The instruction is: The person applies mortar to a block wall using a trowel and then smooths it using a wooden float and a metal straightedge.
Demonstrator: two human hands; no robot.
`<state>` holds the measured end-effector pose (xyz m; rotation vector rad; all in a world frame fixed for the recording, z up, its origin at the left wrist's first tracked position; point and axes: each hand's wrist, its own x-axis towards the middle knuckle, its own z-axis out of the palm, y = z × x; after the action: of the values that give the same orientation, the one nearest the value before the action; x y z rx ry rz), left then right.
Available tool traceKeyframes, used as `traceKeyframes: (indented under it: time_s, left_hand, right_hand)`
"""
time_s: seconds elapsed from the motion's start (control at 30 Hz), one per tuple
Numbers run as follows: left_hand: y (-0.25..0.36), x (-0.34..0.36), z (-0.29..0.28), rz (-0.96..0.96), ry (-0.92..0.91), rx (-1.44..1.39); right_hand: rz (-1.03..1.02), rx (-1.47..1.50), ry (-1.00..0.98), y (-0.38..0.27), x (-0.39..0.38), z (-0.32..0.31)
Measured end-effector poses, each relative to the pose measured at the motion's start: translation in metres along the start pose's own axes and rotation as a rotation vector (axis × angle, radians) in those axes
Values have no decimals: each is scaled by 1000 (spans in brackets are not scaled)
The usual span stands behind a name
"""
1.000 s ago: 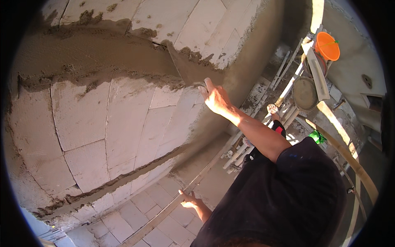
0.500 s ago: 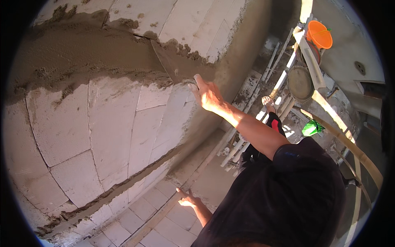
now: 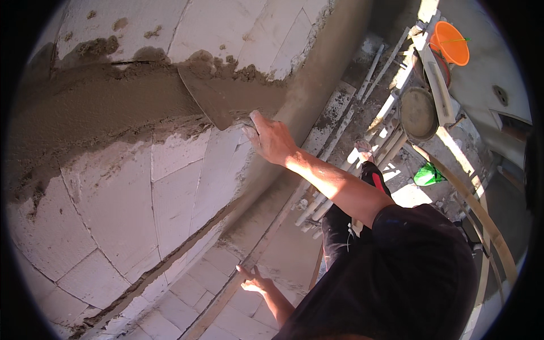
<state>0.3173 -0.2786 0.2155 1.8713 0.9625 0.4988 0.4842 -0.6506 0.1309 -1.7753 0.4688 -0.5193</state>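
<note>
My right hand (image 3: 273, 141) is closed around the grip of a plastering trowel (image 3: 212, 101). The trowel's broad blade lies against a band of wet mortar (image 3: 113, 93) on a wall of white blocks (image 3: 113, 198). Mortar coats the blade, and the handle is mostly hidden by my fingers. Lower down, my left hand (image 3: 255, 280) holds nothing; its index finger and thumb are spread. It hovers over, or touches, a long wooden batten (image 3: 212, 306); I cannot tell which.
A plastered corner (image 3: 306, 85) borders the block wall on the right. Beyond it are an orange bucket (image 3: 453, 44), a round mortar-filled tub (image 3: 418, 113), long poles (image 3: 371, 73) and a green bag (image 3: 429, 174). A curved-looking wooden rail (image 3: 476, 195) runs on the right.
The view has shifted, so the wall sits further left. Against the block joints, my right hand and the trowel have slid a little right along the mortar band. My left hand stays open.
</note>
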Motion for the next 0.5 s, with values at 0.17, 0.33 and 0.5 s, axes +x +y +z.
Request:
traceKeyframes:
  time_s: [0.17, 0.33, 0.5]
  left_hand:
    - [-12, -11, 31, 75, -83, 39]
    - [-35, -22, 73, 302, 27, 174]
    - [-85, 7, 106, 446, 80, 284]
  right_hand:
    - [220, -210, -57, 137, -36, 5]
    - [12, -33, 27, 92, -18, -10]
    - [-139, -19, -10, 100, 16, 5]
